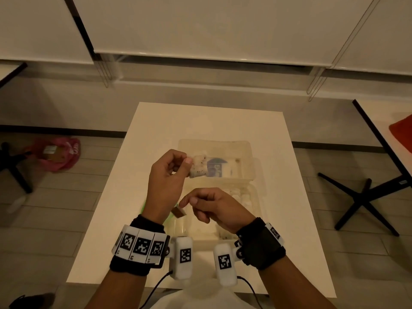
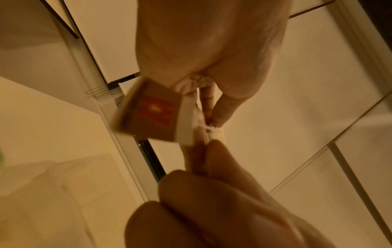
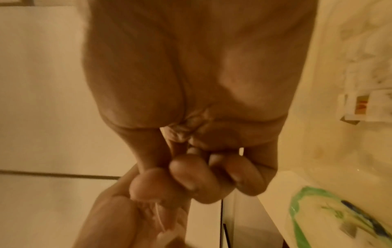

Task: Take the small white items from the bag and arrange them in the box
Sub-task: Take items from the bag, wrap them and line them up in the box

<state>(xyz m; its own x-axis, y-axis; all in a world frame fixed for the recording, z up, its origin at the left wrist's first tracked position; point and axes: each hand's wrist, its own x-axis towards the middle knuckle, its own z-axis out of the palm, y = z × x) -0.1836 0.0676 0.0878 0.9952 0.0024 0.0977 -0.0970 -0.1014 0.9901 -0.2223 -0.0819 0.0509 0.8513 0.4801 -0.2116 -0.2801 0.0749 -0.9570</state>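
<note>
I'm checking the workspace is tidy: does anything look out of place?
Only the pink bag: it lies crumpled on the floor, left of the table. Nothing looks spilled. The left hand pinches a white item above the box; the right hand pinches its brown tag.

Black wristbands [image 1: 263, 246], white marker tags [image 1: 140, 245], white camera pods [image 1: 184, 256], black cables [image 1: 156, 288]
</note>
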